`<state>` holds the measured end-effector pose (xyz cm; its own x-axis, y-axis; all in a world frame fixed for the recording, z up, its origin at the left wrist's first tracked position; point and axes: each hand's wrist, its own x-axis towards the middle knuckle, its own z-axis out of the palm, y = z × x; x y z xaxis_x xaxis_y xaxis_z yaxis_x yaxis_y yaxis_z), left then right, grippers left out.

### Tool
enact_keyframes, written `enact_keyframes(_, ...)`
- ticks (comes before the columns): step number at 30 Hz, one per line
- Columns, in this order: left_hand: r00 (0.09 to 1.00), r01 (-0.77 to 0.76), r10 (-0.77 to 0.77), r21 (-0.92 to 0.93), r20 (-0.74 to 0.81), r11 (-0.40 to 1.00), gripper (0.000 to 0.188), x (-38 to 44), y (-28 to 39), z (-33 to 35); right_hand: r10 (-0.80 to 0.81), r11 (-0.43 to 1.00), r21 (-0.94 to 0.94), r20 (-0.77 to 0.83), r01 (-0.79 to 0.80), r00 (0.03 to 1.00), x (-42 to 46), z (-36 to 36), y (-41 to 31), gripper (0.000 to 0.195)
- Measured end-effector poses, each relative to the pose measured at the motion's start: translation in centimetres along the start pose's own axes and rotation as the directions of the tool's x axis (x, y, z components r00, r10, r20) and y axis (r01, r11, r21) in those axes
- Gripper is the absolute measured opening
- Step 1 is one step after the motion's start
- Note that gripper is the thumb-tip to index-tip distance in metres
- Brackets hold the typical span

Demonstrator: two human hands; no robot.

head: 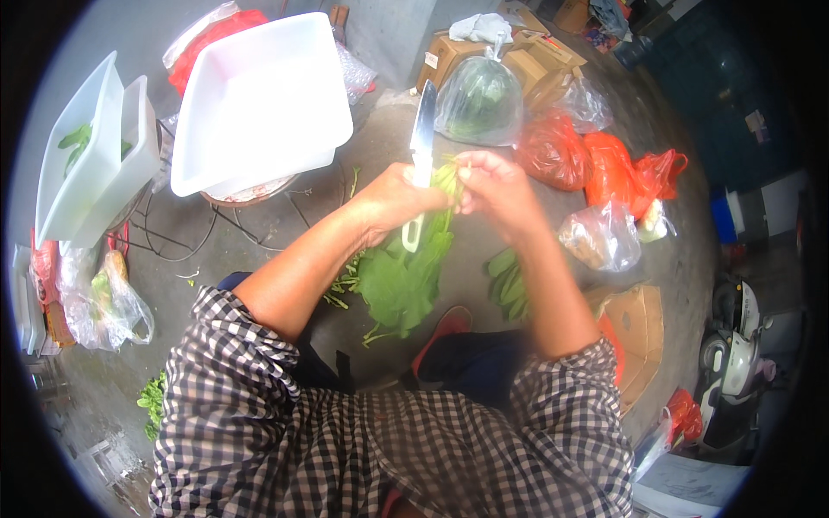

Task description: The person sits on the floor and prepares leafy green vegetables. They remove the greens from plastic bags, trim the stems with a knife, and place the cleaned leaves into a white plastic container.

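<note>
A bunch of leafy greens point(405, 272) hangs leaves down between my hands, its pale stems at the top. My left hand point(398, 201) is closed around the stems and also holds a knife with a white handle point(414, 232), its steel blade pointing up and away from me. With bent fingers, my right hand point(492, 184) pinches at the stem ends beside the blade. Below my right forearm, more green leaves point(508, 281) lie on the floor, partly hidden by the arm. Cut or loose stems point(341, 288) lie on the floor left of the bunch.
A large white plastic tub point(259, 110) rests on a round stool at upper left, near nested translucent bins point(97, 162). Beyond my hands stand a clear bag of greens point(482, 100), cardboard boxes point(443, 55) and red plastic bags point(554, 149). Flattened cardboard point(638, 337) lies right.
</note>
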<state>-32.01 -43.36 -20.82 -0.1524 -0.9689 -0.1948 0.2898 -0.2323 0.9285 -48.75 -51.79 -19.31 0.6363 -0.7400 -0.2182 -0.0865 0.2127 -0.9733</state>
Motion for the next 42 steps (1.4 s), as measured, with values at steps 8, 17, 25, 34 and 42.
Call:
enact_keyframes(8, 0.997, 0.073, -0.074, -0.152, 0.000, 0.986, 0.027, 0.3, -0.5, -0.4, -0.133, 0.989, 0.064, -0.047, 0.136, 0.990, -0.5, 0.4, 0.8, 0.029)
enact_keyframes(17, 0.991, -0.040, -0.004, -0.331, -0.132, 0.943, 0.024, -0.3, 0.0, 0.1, -0.089, 0.996, 0.021, -0.096, 0.091, 0.991, -1.6, 1.7, 1.1, 0.021)
enact_keyframes(25, 0.995, -0.095, 0.072, -0.426, -0.070, 0.900, 0.031, 0.0, -1.0, -0.6, -0.278, 0.917, -0.324, -0.103, 0.232, 0.955, -1.7, 3.1, 0.9, 0.031)
enact_keyframes(34, 0.995, -0.076, 0.045, -0.377, -0.092, 0.923, 0.039, -0.1, -1.5, -0.4, -0.369, 0.889, -0.379, -0.261, 0.257, 0.892, -1.4, 4.0, 1.8, 0.023)
enact_keyframes(42, 0.990, -0.106, 0.064, -0.365, -0.127, 0.925, 0.035, -0.1, -1.3, -0.2, -0.303, 0.872, -0.450, -0.189, 0.191, 0.934, -2.1, 3.7, 0.1, 0.026)
